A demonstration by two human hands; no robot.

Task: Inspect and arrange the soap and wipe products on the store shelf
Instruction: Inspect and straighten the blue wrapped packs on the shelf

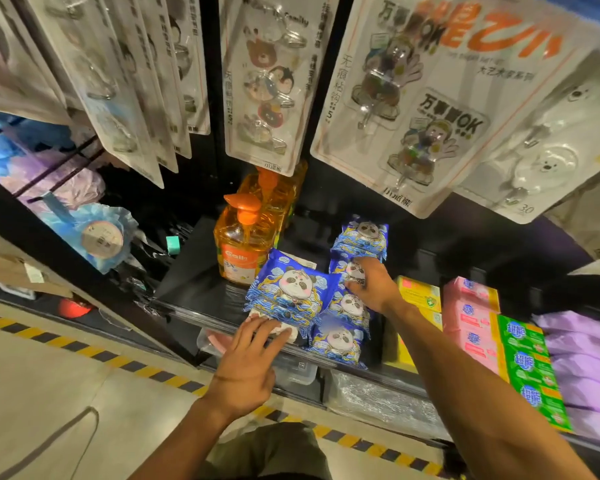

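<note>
Two hands on the shelf (194, 271): left hand (246, 358) flat, fingers straight, pressing front panda wipe pack (288, 289); right hand (373, 287) curled over neighbouring pack (353, 269). Orange soap bottle (241, 247) just behind.

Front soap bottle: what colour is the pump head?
Orange. The pump head tops a clear, orange-tinted soap bottle. The head view shows it best.

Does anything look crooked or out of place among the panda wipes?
Yes. One blue panda wipe pack sits turned at an angle beside the orange soap bottle, out of line with the row of panda packs to its right. The left hand touches its front edge. Nothing looks spilled.
</note>
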